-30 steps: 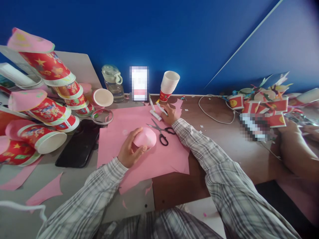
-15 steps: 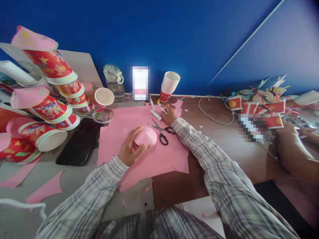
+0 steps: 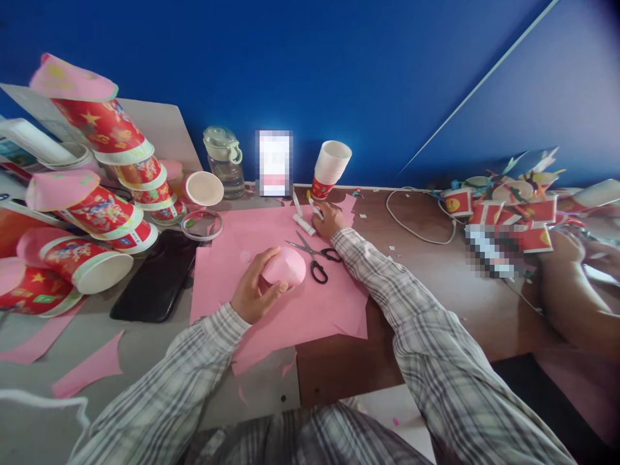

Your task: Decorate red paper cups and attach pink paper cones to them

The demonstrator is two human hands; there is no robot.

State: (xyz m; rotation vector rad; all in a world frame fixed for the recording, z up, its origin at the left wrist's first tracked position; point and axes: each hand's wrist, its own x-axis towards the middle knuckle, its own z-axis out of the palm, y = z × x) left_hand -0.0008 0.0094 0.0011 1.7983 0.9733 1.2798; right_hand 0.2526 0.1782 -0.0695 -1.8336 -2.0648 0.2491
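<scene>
My left hand (image 3: 254,290) curls around a pink paper cone (image 3: 285,266), thumb in front and fingers behind, just above a large pink paper sheet (image 3: 213,278). My right hand (image 3: 330,221) reaches to the sheet's far edge, its fingers closed on a white marker (image 3: 316,210). Another white marker (image 3: 304,225) lies close to those fingertips. Black-handled scissors (image 3: 318,271) rest on the sheet between my hands, blades parted. Beyond my right hand stands a stack of paper cups (image 3: 332,165), red at the bottom and white above.
Red paper cups with pink cone tops (image 3: 97,126) stand stacked at the left. A black phone (image 3: 152,284), a roll of tape (image 3: 202,225) and a water bottle (image 3: 225,165) are nearby. On the right are cut cups (image 3: 513,206), a white cable (image 3: 416,229) and another person's arm (image 3: 566,278).
The view has shifted very slightly. Both of my hands stay in about the same places, while the other person's hand at the right has moved a little.
</scene>
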